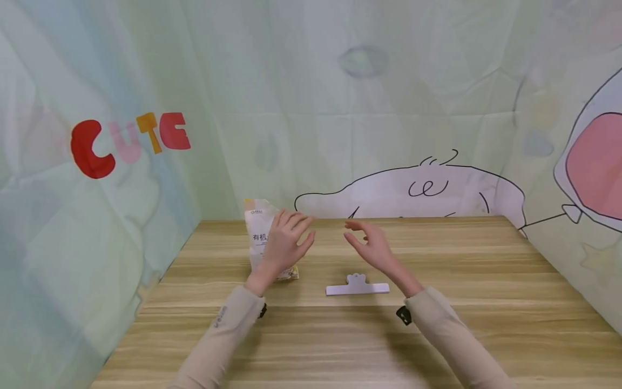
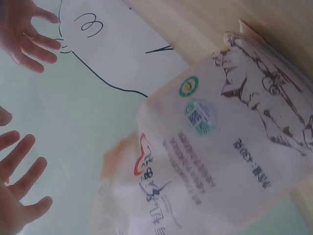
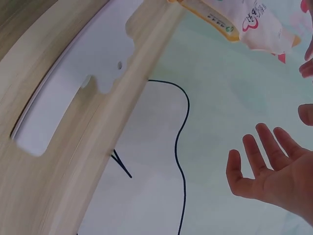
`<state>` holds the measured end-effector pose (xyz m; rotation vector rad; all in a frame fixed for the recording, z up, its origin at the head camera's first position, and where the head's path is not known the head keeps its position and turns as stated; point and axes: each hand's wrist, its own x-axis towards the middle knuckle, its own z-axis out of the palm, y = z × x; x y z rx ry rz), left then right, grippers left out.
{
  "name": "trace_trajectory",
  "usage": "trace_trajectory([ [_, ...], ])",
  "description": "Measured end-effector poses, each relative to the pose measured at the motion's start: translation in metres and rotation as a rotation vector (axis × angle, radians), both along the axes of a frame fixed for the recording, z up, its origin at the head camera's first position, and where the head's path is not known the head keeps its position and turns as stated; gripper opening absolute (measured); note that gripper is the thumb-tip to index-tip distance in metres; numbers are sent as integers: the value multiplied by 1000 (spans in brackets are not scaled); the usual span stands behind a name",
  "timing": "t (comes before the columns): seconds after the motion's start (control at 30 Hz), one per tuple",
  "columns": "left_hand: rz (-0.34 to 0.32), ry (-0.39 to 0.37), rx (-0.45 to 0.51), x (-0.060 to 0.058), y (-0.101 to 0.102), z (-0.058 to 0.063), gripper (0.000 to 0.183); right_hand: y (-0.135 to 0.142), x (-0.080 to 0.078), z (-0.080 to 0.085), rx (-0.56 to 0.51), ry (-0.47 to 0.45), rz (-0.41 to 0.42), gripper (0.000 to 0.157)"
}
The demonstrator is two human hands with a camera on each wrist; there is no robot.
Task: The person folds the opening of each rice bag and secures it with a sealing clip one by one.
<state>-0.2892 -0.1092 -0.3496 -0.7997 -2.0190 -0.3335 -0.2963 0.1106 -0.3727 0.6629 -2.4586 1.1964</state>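
Observation:
A white printed food bag (image 1: pixel 257 232) stands upright on the left part of the table, partly hidden by my left hand (image 1: pixel 286 240) in the head view. That hand is raised in front of the bag, fingers spread and holding nothing. Across a gap, my right hand (image 1: pixel 371 243) hovers with relaxed, slightly bent fingers, also holding nothing. Between the forearms lies a white bag clip (image 1: pixel 357 287) with a scalloped handle, flat on the table. The left wrist view shows the bag's printed front (image 2: pixel 215 132) close up; the clip (image 3: pixel 78 68) appears large in the right wrist view.
The wooden table (image 1: pixel 452 259) ends at a fabric backdrop (image 1: pixel 301 108) with cartoon drawings and the letters CUTE (image 1: pixel 92 148). The backdrop rises behind the table and along both sides. Dark wrist devices sit at both cuffs.

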Motion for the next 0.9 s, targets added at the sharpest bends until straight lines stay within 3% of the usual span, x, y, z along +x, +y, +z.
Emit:
trace_trajectory([
  [0.27,4,-31,29,-7,-15,9,23,-20,-10,0,-70,-84,40,33],
  [0.67,90,-84,65,-20,-34,26,24,-51,-24,0,-189,-152,137,33],
  [0.9,173,-203,60,-29,-41,34,27,-70,-32,3,-335,-345,220,36],
])
